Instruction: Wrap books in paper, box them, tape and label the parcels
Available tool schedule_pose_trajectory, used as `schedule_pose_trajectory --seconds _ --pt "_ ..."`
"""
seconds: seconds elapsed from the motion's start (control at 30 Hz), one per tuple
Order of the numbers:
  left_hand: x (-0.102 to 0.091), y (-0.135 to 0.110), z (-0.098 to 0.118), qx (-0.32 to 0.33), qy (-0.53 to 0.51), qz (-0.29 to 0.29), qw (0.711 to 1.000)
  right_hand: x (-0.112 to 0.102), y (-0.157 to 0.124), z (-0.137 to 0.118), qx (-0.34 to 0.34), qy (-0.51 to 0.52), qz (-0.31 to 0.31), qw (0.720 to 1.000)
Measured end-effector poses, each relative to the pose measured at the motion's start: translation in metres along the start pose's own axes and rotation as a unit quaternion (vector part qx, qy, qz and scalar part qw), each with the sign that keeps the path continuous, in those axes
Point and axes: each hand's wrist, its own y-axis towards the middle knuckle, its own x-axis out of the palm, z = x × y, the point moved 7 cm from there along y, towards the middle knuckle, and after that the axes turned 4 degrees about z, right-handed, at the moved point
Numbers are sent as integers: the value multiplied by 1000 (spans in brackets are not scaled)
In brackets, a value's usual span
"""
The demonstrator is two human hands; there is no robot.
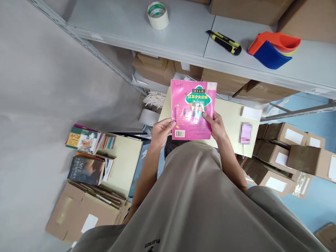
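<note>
A thin pink book (193,120) with a barcode and a green picture panel is held upright before me, its back cover facing up toward my eyes. My left hand (162,132) pinches the lower left edge of it, thumb on the cover. At the right edge my right hand (215,125) grips it too, with the thumb lying over the cover and the other fingers behind, out of sight. Beneath the book stretches a pale yellow table (228,122), partly covered by the book and my arms.
On the grey shelf (181,31) ahead lie a tape roll (158,15), a box cutter (224,42) and an orange and blue tape dispenser (274,49). Stacked books (86,169) stand to the left, above folded cardboard (78,210). Several cartons (275,154) fill the right. A pixelated phone-like object (246,133) lies tableside.
</note>
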Motion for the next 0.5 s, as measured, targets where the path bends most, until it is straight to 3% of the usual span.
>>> schedule_pose_trajectory --seconds 0.13,0.3,0.37,0.5 --pt "10 2 7 64 63 18 996 -6 5 -3 -65 -93 65 991" --pt "47 -16 3 152 276 23 949 32 -16 -6 -48 -94 4 994" --pt "61 -24 -3 177 331 14 927 40 -25 -15 -57 -111 7 992" --pt "72 -30 -2 202 298 -57 931 28 -23 -36 -85 -86 6 993"
